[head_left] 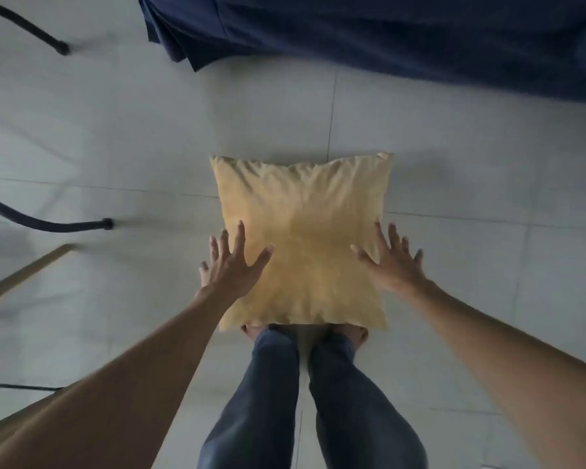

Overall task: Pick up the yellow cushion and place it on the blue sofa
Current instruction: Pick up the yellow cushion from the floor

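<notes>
Reaching with left hand (232, 262) and right hand (391, 262), both spread wide, toward yellow cushion (301, 238) lying on floor (115, 147); grasping, lifting, placing on blue sofa (386, 32) remaining.

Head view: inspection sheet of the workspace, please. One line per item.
Surface: pale tiled floor, bare around the cushion.
Job's things: yellow cushion lies flat on the floor at the person's feet; blue sofa beyond it, apart.
Clutter: nothing seen.
Grippers: left hand and right hand at the cushion's side edges, fingers spread, not gripping.
Cables: nothing seen.
Surroundings: dark chair legs and a wooden edge at left.
</notes>
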Action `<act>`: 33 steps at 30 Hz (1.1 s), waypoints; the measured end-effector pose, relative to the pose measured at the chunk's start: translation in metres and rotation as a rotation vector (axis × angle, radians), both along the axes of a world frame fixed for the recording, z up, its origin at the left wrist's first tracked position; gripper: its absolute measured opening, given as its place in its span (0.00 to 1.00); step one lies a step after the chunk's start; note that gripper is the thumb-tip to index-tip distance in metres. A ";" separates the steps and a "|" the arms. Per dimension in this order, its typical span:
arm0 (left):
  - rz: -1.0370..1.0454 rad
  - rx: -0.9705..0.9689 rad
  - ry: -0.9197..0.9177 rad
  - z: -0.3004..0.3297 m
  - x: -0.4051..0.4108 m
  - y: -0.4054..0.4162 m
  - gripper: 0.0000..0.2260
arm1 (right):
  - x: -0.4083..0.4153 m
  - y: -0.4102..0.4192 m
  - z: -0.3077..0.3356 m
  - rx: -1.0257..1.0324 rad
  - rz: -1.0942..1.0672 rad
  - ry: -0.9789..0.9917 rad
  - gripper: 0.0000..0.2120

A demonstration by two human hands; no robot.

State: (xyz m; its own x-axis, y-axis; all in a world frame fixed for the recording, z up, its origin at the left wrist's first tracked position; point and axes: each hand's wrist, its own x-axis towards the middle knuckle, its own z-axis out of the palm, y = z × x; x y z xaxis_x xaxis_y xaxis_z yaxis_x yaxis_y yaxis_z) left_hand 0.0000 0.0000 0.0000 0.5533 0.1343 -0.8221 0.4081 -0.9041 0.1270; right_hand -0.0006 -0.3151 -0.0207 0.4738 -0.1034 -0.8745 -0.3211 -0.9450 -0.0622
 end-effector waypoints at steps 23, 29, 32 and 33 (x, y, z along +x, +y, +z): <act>0.192 -0.199 -0.070 -0.145 -0.007 0.015 0.53 | -0.019 0.008 -0.131 0.189 -0.284 -0.191 0.52; 0.242 -0.276 -0.134 -0.165 -0.009 0.017 0.54 | -0.025 0.016 -0.144 0.185 -0.367 -0.296 0.50; 0.248 -0.331 -0.183 -0.163 -0.012 0.018 0.54 | -0.026 0.011 -0.141 0.238 -0.413 -0.296 0.49; 0.247 -0.351 -0.195 -0.161 -0.013 0.017 0.54 | -0.025 0.009 -0.138 0.261 -0.426 -0.279 0.50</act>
